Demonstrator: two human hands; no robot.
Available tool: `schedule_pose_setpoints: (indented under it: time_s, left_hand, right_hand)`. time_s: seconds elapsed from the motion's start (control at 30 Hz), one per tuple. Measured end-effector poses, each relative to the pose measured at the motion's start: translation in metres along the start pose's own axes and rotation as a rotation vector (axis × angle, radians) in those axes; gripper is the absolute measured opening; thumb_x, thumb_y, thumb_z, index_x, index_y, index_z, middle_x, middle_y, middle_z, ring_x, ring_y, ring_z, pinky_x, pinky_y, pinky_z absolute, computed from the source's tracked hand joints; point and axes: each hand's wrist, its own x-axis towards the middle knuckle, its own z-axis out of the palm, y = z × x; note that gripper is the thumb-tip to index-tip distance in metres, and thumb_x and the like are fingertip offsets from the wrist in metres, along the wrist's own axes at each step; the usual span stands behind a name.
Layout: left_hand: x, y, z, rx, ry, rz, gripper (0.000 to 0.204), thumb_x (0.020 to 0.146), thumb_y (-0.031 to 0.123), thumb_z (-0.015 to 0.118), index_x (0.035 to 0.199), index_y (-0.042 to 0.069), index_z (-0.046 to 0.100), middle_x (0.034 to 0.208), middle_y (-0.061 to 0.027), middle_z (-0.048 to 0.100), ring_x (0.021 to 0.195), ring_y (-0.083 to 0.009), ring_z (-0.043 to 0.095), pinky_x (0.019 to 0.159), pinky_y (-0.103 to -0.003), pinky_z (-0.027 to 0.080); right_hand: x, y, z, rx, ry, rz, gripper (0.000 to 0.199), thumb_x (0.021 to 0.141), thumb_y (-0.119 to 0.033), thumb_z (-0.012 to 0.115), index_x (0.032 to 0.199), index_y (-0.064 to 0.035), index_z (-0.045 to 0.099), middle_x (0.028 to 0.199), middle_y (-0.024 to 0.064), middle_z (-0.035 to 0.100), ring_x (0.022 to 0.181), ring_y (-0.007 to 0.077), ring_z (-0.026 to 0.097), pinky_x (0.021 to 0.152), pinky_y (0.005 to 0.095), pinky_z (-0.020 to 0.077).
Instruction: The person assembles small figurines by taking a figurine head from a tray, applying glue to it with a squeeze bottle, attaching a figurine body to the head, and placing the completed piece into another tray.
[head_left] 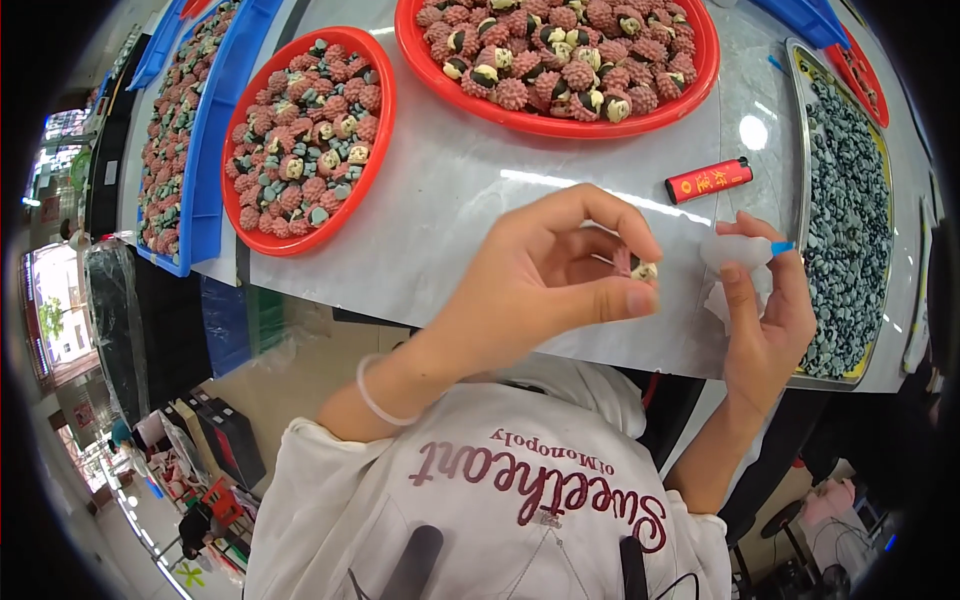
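My left hand [560, 270] is closed, thumb and fingers pinching a small pink, cream and dark figurine piece [642, 269] above the table. Most of that piece is hidden by the fingers. To its right, my right hand [765, 325] is wrapped round a small translucent white squeeze bottle [733, 250] with a blue tip [782, 247] pointing right, away from the piece. Something white and crumpled [718, 304] shows beside the right thumb; I cannot tell what it is. Just beyond the bottle lies a red lighter [709, 181] with a black end.
Two red basins, a large one [640, 128] and a smaller one [388, 110], hold many pink bumpy pieces. A blue tray [207, 160] of similar pieces stands far left. At right, a metal-rimmed tray [806, 100] is filled with grey-green and black bits. The table's front edge [420, 322] runs below my hands.
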Motion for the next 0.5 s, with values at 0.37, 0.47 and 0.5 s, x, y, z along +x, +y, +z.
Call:
schedule_pose_setpoints:
  time_s: [0.37,0.47,0.5]
  left_hand:
    - [-0.006,-0.020,0.005,-0.325,0.044,-0.186,0.031,0.078,0.022,0.061,0.098,0.000,0.053,0.097,-0.0140,0.055,0.083,-0.0202,0.059,0.068,-0.025,0.048]
    - [-0.004,-0.020,0.006,-0.323,0.025,-0.171,0.031,0.079,0.019,0.060,0.100,-0.002,0.052,0.097,-0.0122,0.056,0.084,-0.0183,0.059,0.069,-0.025,0.049]
    - [-0.004,-0.021,0.007,-0.280,0.048,-0.155,0.034,0.078,0.024,0.062,0.098,-0.001,0.053,0.096,-0.0141,0.056,0.081,-0.0200,0.059,0.064,-0.024,0.049]
  right_hand:
    - [-0.010,-0.014,-0.030,0.147,-0.050,-0.011,0.057,0.064,-0.035,0.073,0.098,0.0013,0.048,0.087,0.0113,0.053,0.076,0.0154,0.051,0.068,0.0238,0.0418]
    - [-0.005,-0.012,-0.034,0.163,-0.036,-0.087,0.057,0.064,-0.040,0.072,0.096,-0.0002,0.047,0.088,0.0131,0.051,0.078,0.0182,0.050,0.071,0.0260,0.0410]
    - [-0.004,-0.011,-0.036,0.202,-0.041,-0.141,0.055,0.067,-0.039,0.070,0.097,0.0001,0.047,0.089,0.0141,0.051,0.082,0.0197,0.050,0.074,0.0274,0.0405]
